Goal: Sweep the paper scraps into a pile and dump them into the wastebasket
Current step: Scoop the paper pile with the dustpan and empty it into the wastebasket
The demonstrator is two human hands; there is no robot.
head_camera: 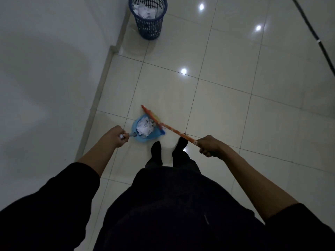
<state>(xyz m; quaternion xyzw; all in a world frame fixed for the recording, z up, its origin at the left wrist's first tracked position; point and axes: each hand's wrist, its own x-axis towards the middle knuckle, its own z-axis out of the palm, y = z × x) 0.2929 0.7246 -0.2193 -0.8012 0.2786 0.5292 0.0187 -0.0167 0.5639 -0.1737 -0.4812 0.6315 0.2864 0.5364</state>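
Both hands are busy nearest the person: the left hand [117,135] is curled round the dustpan handle, and the right hand [208,145] grips the orange broom handle [174,130]. Just beyond the feet, the blue dustpan [143,137] rests on the tiled floor [226,98] with the paper scraps [145,126] heaped inside, the broom head [152,115] lying along its far edge. Sweeping looks finished; dumping seems the step at hand. Well beyond, by the left wall, stands the blue wastebasket [148,20], already holding paper. Next, the pan likely needs lifting level and carrying there.
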